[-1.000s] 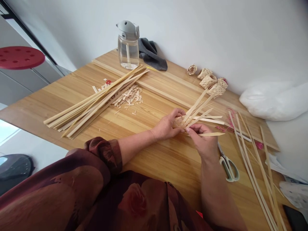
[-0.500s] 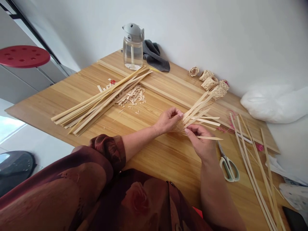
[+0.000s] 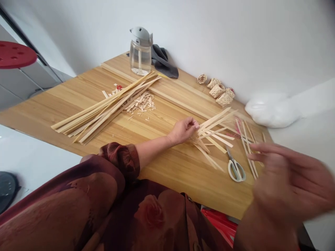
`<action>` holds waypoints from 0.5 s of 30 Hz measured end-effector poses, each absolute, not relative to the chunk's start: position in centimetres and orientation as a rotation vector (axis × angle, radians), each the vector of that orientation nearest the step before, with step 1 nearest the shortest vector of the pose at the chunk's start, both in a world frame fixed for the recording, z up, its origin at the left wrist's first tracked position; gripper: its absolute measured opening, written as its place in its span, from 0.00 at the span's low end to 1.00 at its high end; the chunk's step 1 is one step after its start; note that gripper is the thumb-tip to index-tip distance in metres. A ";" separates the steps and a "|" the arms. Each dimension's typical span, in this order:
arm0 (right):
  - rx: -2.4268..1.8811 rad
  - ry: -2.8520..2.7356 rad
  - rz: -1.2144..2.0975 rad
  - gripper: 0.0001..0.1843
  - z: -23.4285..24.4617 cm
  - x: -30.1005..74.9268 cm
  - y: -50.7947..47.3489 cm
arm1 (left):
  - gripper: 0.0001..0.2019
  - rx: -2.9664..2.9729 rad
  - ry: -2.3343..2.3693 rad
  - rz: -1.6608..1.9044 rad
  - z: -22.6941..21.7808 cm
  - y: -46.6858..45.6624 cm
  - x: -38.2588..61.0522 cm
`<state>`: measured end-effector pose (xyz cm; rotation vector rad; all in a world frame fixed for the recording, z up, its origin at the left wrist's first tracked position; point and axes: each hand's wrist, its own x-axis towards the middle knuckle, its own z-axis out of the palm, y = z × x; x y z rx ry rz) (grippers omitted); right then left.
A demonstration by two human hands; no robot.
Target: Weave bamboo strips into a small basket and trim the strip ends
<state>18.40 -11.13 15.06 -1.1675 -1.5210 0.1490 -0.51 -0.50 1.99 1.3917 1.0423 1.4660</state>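
My left hand is closed, thumb and fingers pinching a small woven piece of flat bamboo strips at its crossing. The loose ends fan out to the right, low over the table. My right hand, smeared by motion, is raised at the right, away from the woven piece. Its fingers look stretched out to the left, and nothing shows between them. Scissors with pale handles lie on the table between my hands. Beyond them, several long strips are partly hidden by my right hand.
A bundle of long strips lies at the left beside a pile of offcuts. Against the wall stand a water bottle, a dark cloth, several small woven balls and a white plastic bag. A red stool stands left.
My right hand has let go of the woven piece and moved right, toward the camera. My left hand keeps its hold on the piece. The view has shifted slightly to the right.
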 end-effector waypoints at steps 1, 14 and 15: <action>-1.169 -1.566 0.184 0.07 14.7 17.7 -10.9 | 0.08 1.438 1.009 1.463 2.0 -0.7 -0.4; -1.566 -1.600 0.903 0.17 8.7 19.3 -7.4 | 0.10 1.852 0.791 1.513 3.0 -2.3 0.1; -1.568 -1.652 0.835 0.15 8.6 19.1 -7.5 | 0.10 1.855 0.792 1.506 3.1 -2.4 0.1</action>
